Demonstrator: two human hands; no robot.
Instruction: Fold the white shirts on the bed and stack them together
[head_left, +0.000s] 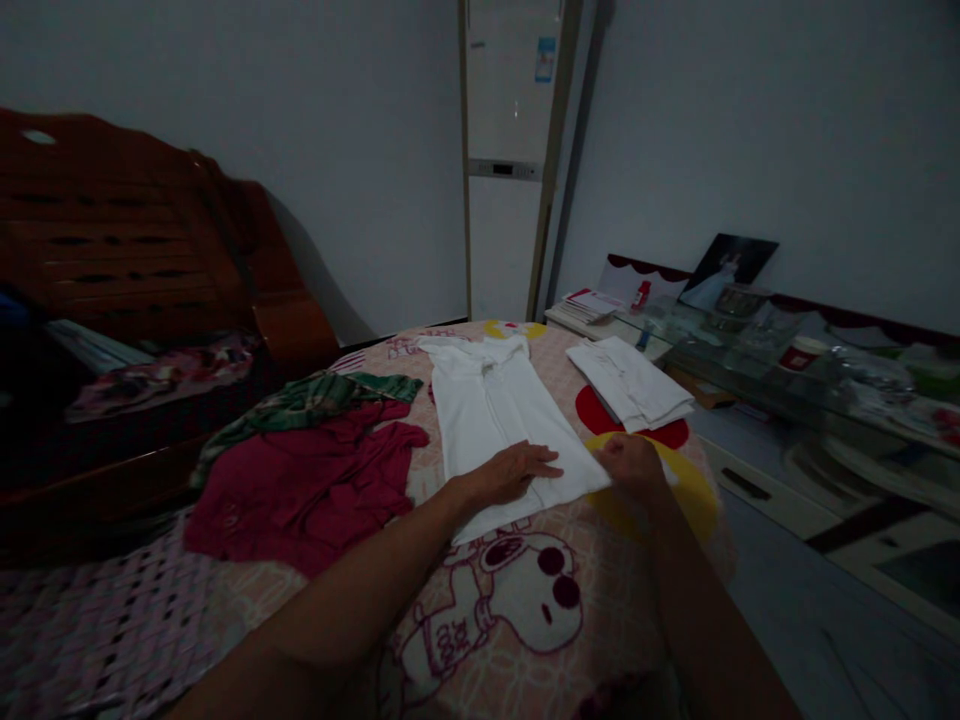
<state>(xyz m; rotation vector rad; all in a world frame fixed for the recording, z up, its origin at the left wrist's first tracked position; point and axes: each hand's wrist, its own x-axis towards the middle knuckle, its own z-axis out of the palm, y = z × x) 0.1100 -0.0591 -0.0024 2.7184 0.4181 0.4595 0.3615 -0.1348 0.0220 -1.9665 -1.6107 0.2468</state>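
Note:
A white collared shirt [487,420] lies spread on the round, patterned tablecloth [600,620], its collar at the far side and its hem toward me. My left hand [517,472] rests flat on the lower part of the shirt, fingers stretched out. At the shirt's lower right corner my right hand [631,466] is closed, pinching the edge of the cloth. Folded white clothing [630,382] lies to the right, beyond my right hand. On the left are a crumpled dark pink garment [315,480] and a green plaid garment [300,405].
A wooden bench [127,240] stands at the left, with a woven pink seat [112,620] in front. Along the right wall runs a low glass-topped cabinet [750,350] bearing a photo [727,270] and a paper cup [801,354]. A tall white air conditioner [502,240] fills the corner.

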